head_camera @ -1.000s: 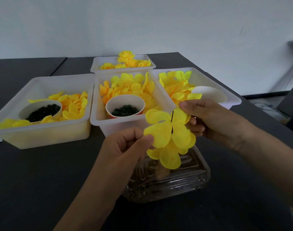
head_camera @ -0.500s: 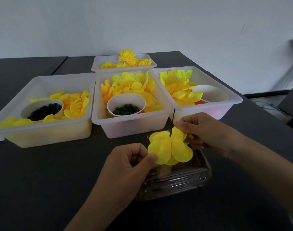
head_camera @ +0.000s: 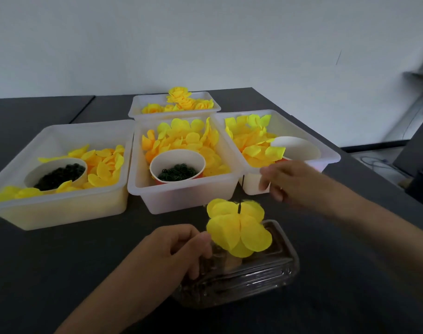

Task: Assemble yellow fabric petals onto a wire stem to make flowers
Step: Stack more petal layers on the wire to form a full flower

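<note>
The left hand (head_camera: 179, 249) sits low near the middle, its fingers curled, thumb and fingertips pinching the left edge of the yellow petals (head_camera: 238, 227). Those petals are threaded on a thin dark wire stem (head_camera: 241, 192) that stands upright, its bare top poking above the cluster. The cluster hangs over a clear plastic container (head_camera: 258, 280) lying on the dark surface (head_camera: 61, 261); what the wire is stuck into below the petals is hidden.

The right hand (head_camera: 287, 182) is up and to the right of the stem, apart from it and blurred, with fingers loosely spread and nothing in them, in front of the right tray (head_camera: 326, 153).

Behind the hands stand three white trays side by side. The left tray (head_camera: 61, 213) holds loose yellow petals and a paper cup (head_camera: 58, 173) of small dark pieces. The middle tray (head_camera: 181, 196) holds more yellow and orange petals and another cup (head_camera: 178, 167) with dark green rings. The right tray carries paler petals and a white cup (head_camera: 297, 148) whose contents cannot be seen. A fourth tray (head_camera: 174, 109) further back holds finished yellow flowers (head_camera: 181, 100). A pale wall rises behind the surface.
</note>
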